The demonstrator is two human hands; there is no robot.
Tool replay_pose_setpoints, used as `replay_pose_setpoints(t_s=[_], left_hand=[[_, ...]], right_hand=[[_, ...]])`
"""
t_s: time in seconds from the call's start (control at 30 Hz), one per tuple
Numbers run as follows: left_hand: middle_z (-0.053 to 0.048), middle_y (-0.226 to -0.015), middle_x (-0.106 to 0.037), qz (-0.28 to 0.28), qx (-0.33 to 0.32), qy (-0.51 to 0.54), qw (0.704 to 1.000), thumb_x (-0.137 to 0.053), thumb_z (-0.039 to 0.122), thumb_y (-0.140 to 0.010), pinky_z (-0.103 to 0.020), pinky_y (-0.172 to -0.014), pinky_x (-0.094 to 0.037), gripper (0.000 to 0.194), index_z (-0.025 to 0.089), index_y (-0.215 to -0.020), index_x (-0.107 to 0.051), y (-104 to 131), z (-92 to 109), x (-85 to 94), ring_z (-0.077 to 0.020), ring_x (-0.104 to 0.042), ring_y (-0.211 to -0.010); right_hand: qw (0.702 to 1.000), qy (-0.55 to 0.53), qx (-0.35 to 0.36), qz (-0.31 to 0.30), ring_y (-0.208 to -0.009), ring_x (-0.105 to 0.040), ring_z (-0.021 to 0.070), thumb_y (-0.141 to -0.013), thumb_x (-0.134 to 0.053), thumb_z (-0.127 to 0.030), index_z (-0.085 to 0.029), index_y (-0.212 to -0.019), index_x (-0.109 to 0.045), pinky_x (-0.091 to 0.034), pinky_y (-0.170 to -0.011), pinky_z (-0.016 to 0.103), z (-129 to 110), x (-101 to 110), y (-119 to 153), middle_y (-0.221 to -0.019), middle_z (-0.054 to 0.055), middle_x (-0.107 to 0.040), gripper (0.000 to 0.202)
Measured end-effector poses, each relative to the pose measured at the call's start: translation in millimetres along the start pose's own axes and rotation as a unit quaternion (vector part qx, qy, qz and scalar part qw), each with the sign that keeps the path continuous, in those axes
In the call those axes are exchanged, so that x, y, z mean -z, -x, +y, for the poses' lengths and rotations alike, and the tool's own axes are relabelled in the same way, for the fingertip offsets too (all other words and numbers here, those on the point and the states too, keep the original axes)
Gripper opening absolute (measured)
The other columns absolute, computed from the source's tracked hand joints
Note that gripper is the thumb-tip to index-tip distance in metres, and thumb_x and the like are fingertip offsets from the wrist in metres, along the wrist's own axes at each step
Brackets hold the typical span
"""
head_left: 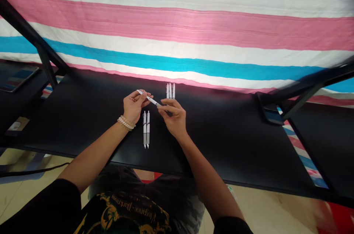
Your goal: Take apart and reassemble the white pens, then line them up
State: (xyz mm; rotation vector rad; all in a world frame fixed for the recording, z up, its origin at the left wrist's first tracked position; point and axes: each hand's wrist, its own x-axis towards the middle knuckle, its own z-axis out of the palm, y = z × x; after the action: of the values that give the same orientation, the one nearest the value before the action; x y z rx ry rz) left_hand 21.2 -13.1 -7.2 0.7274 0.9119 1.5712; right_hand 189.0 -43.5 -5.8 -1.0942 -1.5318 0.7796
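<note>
Between my two hands a white pen (153, 101) is held at a slant above the black table. My left hand (134, 105), with a beaded bracelet at the wrist, pinches the pen's upper part. At the pen's lower end are the closed fingertips of my right hand (174, 115), which hide its tip. Two white pens with grey grips (146, 129) lie side by side just below, tips toward me. Beyond my right hand lie three white pens (170, 90) in a row, their lower parts covered by that hand.
The black table (221, 138) has black metal supports at the left (48, 62) and right (293, 105). A striped sheet (177, 31) hangs along its far edge. A brown and white item (18, 125) lies at the left, and a dark cable (41, 169) runs below the front edge.
</note>
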Motion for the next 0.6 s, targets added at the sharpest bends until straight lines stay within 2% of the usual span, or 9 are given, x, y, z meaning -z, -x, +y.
replay_pose_setpoints(t_s=[0.07,0.13,0.2,0.27,0.37,0.43,0.5,0.6], left_hand=[[-0.009,-0.09,-0.075,0.002,0.002,0.001,1.0,-0.086,0.038,-0.069,-0.033,-0.078,-0.06,0.038,0.014,-0.091,-0.066,-1.9,-0.4,1.8,-0.0225,-0.074,-0.086],[-0.009,-0.09,-0.075,0.003,0.003,-0.001,1.0,-0.086,0.039,-0.069,-0.034,-0.078,-0.061,0.039,0.015,-0.092,-0.066,-3.6,-0.4,3.4,-0.0225,-0.074,-0.086],[-0.009,-0.091,-0.075,0.002,0.002,0.0,1.0,-0.086,0.039,-0.069,-0.034,-0.078,-0.061,0.039,0.015,-0.094,-0.066,-4.4,-0.3,4.3,-0.0225,-0.074,-0.087],[-0.009,-0.091,-0.075,0.0,-0.002,0.005,1.0,-0.086,0.038,-0.07,-0.034,-0.078,-0.061,0.039,0.015,-0.095,-0.067,-4.4,-0.1,4.5,-0.0226,-0.074,-0.087],[-0.009,-0.091,-0.075,-0.001,-0.003,0.01,1.0,-0.085,0.036,-0.071,-0.034,-0.079,-0.061,0.039,0.015,-0.097,-0.067,-3.9,0.6,4.2,-0.0225,-0.074,-0.087],[-0.009,-0.091,-0.075,0.0,-0.001,0.009,1.0,-0.085,0.035,-0.071,-0.035,-0.08,-0.061,0.039,0.015,-0.099,-0.067,-3.6,1.3,3.9,-0.0226,-0.074,-0.087],[-0.01,-0.092,-0.076,0.003,0.001,0.009,1.0,-0.085,0.035,-0.072,-0.035,-0.081,-0.061,0.039,0.015,-0.1,-0.067,-3.5,1.9,3.4,-0.0227,-0.074,-0.088],[-0.01,-0.093,-0.076,0.005,0.0,0.01,1.0,-0.085,0.034,-0.072,-0.035,-0.08,-0.061,0.04,0.015,-0.102,-0.067,-2.9,2.2,2.6,-0.0227,-0.074,-0.088]], right_hand=[[0.998,-0.04,-0.035,-0.013,-0.085,-0.069,0.0186,-0.088,-0.068,-0.038,-0.024,-0.106,-0.075,-0.058,-0.073,0.034,0.0,0.5,-1.0,-0.103,0.007,-0.071,0.024],[0.995,-0.065,-0.065,-0.026,-0.074,-0.068,0.0165,-0.091,-0.064,-0.04,-0.022,-0.104,-0.075,-0.058,-0.065,0.031,1.5,0.3,-1.3,-0.091,0.006,-0.071,0.025],[0.996,-0.066,-0.051,-0.024,-0.081,-0.069,0.0177,-0.087,-0.069,-0.039,-0.022,-0.098,-0.076,-0.058,-0.07,0.031,3.8,-0.4,-1.1,-0.094,0.006,-0.07,0.022],[0.996,-0.078,-0.043,-0.017,-0.09,-0.068,0.0191,-0.082,-0.074,-0.038,-0.024,-0.106,-0.074,-0.058,-0.075,0.032,5.8,-1.3,-0.6,-0.105,0.007,-0.069,0.027],[0.991,-0.101,-0.078,-0.031,-0.079,-0.068,0.0172,-0.088,-0.067,-0.042,-0.023,-0.111,-0.072,-0.058,-0.067,0.031,7.6,-2.5,0.0,-0.095,0.006,-0.07,0.031],[0.994,-0.089,-0.061,-0.033,-0.085,-0.068,0.0186,-0.085,-0.07,-0.042,-0.022,-0.101,-0.075,-0.058,-0.072,0.033,7.8,-3.1,0.0,-0.097,0.007,-0.07,0.025],[0.995,-0.088,-0.046,-0.024,-0.092,-0.067,0.0196,-0.082,-0.074,-0.04,-0.024,-0.103,-0.075,-0.058,-0.078,0.034,7.5,-3.3,-0.3,-0.105,0.007,-0.069,0.026],[0.992,-0.103,-0.063,-0.025,-0.08,-0.068,0.0175,-0.087,-0.068,-0.04,-0.024,-0.109,-0.073,-0.058,-0.07,0.033,6.7,-3.5,-0.6,-0.096,0.006,-0.07,0.027]])
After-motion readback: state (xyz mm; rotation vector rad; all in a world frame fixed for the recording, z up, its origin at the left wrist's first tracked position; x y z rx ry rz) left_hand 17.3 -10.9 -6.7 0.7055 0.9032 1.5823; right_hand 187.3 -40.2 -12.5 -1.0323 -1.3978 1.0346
